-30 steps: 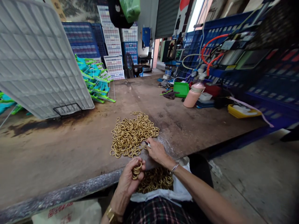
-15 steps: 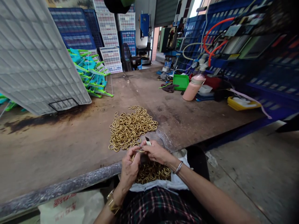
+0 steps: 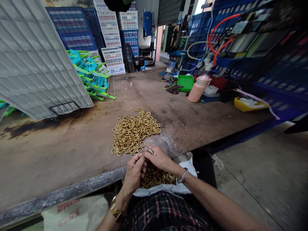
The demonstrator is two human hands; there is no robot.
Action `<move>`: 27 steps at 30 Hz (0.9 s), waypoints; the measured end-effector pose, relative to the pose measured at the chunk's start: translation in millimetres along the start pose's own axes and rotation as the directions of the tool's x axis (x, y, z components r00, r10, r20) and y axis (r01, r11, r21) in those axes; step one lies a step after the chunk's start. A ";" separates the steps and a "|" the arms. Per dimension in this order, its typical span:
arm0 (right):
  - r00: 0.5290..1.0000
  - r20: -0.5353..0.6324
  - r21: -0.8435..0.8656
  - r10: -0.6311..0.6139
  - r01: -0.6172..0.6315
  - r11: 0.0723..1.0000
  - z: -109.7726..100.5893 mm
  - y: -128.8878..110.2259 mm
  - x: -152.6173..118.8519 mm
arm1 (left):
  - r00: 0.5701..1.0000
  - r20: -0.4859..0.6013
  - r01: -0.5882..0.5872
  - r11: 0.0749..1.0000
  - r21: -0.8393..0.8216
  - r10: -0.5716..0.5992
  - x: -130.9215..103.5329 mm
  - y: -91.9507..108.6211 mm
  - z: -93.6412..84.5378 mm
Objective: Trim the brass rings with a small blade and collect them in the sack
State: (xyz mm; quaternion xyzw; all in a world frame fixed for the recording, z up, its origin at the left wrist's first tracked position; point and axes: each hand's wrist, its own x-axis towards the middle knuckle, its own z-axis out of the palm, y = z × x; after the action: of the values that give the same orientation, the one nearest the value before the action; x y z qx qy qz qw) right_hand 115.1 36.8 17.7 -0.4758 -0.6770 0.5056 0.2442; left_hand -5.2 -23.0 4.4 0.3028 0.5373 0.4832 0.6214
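Many brass-coloured rings (image 3: 134, 131) lie in a loose pile on the brown table. Below the table edge, a white bag (image 3: 189, 186) on the lap holds more rings (image 3: 156, 178). My left hand (image 3: 134, 170) is closed at the fingertips over the bag; what it pinches is too hidden to name. My right hand (image 3: 158, 158) is closed around a small knife (image 3: 150, 149), its tip pointing up and left. The fingertips of both hands meet just in front of the pile.
A tilted grey ribbed panel (image 3: 48, 64) stands at the left, beside green and turquoise plastic parts (image 3: 93, 73). Toward the back right are a green tray (image 3: 185, 83), a pink bottle (image 3: 198, 89) and a yellow tray (image 3: 250, 105). Stacked crates (image 3: 113, 57) stand behind the table.
The knife has tipped from nearly upright to a flatter slant. My left fingers have closed in toward my right hand, and the ring glimpsed between the hands no longer shows.
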 end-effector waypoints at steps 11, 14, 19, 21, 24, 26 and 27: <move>0.996 -0.057 -0.146 -0.071 0.062 0.987 -3.2 5.1 -0.2 | 0.999 0.034 -0.037 0.997 -0.070 0.039 -1.5 -5.1 -1.7; 0.990 0.013 -0.361 -0.141 0.136 0.922 -3.7 9.4 -4.8 | 0.999 0.016 -0.048 0.997 -0.057 0.049 -0.4 -5.4 -1.9; 0.973 0.136 -0.603 -0.185 0.230 0.764 -0.1 14.6 -12.2 | 0.998 -0.012 -0.058 0.998 -0.012 0.058 1.0 -5.5 -2.7; 0.972 0.146 -0.638 -0.186 0.236 0.733 1.4 16.5 -12.4 | 0.998 -0.010 -0.063 0.998 0.004 0.063 0.9 -5.9 -2.9; 0.975 0.149 -0.664 -0.167 0.224 0.714 2.0 17.7 -11.6 | 0.997 0.002 -0.081 0.996 0.024 0.081 -0.3 -5.7 -2.6; 0.976 0.152 -0.672 -0.156 0.218 0.707 1.5 16.5 -11.8 | 0.996 0.001 -0.086 0.995 0.042 0.086 -1.4 -4.5 -2.1; 0.976 0.154 -0.676 -0.154 0.218 0.704 1.2 15.5 -12.3 | 0.996 -0.003 -0.086 0.995 0.054 0.086 -1.9 -3.9 -1.8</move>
State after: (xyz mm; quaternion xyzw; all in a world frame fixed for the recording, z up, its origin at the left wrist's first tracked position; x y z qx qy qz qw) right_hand 125.5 25.9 4.9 -0.4393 -0.8704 0.2108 0.0703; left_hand -5.8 -26.4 1.3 0.3410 0.5381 0.4956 0.5904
